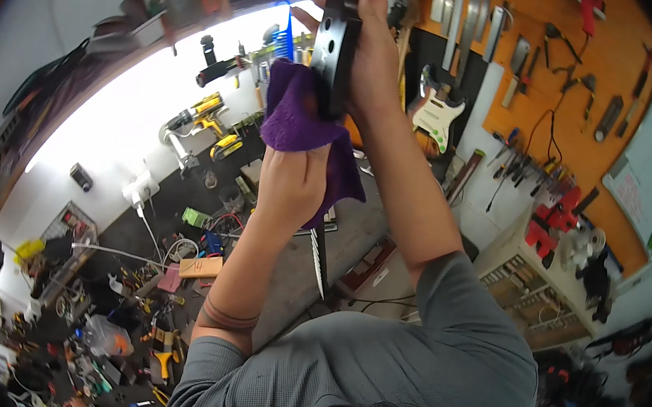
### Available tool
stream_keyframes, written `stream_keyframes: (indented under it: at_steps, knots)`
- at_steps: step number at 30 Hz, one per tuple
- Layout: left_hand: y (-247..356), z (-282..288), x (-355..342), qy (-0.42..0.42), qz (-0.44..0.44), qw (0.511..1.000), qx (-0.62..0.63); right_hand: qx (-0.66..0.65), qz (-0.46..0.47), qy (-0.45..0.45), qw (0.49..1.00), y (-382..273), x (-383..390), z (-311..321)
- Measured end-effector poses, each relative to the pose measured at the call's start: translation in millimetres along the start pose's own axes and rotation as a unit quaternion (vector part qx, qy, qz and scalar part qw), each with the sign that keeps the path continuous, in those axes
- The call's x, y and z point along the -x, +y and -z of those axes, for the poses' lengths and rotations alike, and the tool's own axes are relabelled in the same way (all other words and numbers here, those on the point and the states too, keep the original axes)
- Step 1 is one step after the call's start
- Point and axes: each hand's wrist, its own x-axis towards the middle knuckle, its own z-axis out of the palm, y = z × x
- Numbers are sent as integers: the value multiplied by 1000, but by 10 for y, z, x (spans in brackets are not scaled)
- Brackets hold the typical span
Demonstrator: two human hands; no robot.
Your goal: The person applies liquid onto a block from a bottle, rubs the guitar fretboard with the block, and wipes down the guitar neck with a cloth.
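The left grip [294, 183] clutches a purple cloth [295, 119] against a black, holed bar [333, 55] grasped in the raised right grip [374, 64].

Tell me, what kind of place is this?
Probably a workshop: hand tools hang on an orange board, there's a yellow power tool, and clutter covers a dark workbench.

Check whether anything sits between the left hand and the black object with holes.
Yes: the purple cloth lies between the left hand and the black object. No cloth shows between it and the right hand.
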Motion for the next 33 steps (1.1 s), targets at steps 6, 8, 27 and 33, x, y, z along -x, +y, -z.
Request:
stream_keyframes:
  at_steps: [6, 8, 27, 33]
  knots:
    - [197, 14, -633, 1, -227, 959, -167, -143, -31, -108, 983, 28, -9, 44]
    - [138, 65, -1096, 32, -331, 913, -235, -242, -81, -101, 962, 275, -18, 165]
    - [408, 136, -1956, 151, -174, 931, -282, -216, -296, -43, 930, 306, 743, 553]
    - [541, -14, -1712, 209, -448, 814, -304, -28, -255, -45, 965, 281, 786, 636]
